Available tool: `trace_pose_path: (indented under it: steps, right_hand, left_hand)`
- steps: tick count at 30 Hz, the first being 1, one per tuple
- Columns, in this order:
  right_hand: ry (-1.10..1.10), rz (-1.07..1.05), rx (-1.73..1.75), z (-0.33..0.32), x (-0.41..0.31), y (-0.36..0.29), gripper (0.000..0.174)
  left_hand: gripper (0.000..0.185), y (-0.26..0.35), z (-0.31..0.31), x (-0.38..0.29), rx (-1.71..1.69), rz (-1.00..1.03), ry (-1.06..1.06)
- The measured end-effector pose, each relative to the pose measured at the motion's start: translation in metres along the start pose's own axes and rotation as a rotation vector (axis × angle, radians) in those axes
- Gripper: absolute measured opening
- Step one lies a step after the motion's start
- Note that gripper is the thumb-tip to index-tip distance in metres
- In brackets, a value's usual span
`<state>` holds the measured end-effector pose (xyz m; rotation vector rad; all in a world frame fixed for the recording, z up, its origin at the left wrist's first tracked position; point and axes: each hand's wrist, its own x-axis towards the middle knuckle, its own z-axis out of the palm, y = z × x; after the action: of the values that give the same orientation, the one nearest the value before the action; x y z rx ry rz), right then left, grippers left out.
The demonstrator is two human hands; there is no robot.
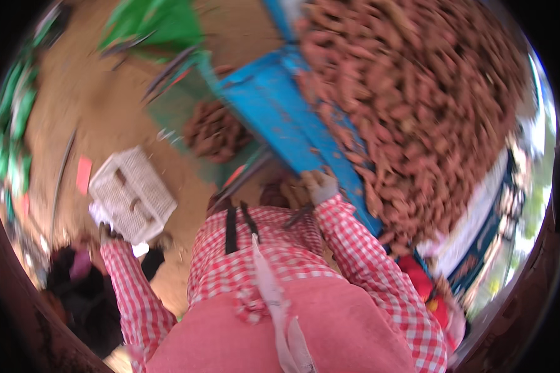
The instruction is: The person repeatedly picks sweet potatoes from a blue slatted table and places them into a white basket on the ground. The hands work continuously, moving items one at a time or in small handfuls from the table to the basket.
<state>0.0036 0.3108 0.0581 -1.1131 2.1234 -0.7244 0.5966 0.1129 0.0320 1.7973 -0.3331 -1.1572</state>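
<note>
My left hand (110, 231), dark and perhaps gloved, is by the near left edge of a white plastic crate (133, 193) holding a few roots. Whether its fingers grip the rim is unclear. My right hand (318, 183), in a pale glove, touches or lies very near the lower edge of a blue sloping board (280, 112); its finger grip is blurred. Beyond that board rises a large heap of sweet potatoes (401, 116). Between crate and board, a smaller pile of sweet potatoes (216, 133) lies on green netting, seemingly an opened mesh bag (172, 121).
A green sheet or bag (154, 28) lies on the dirt ground at the top. Green filled sacks (16, 126) line the far left. One person in dark clothing (86, 298) is at lower left; another in red (420, 279) is at lower right.
</note>
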Motion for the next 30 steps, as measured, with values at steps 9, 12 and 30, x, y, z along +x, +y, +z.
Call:
trace_pose_path:
  steps: [9, 12, 30]
  right_hand:
    - [0.235, 0.223, -0.25, -0.098, 0.106, 0.047, 0.063]
    - [0.255, 0.158, -0.309, -0.08, 0.19, 0.06, 0.073]
    - [0.353, -0.086, -0.768, -0.073, 0.231, 0.067, 0.041]
  left_hand:
    - [0.031, -0.041, 0.22, -0.214, 0.336, 0.189, -0.855]
    - [0.033, -0.051, 0.276, -0.272, 0.357, 0.037, -0.999]
    - [0.078, -0.084, 0.304, -0.299, -0.234, -0.729, -0.912]
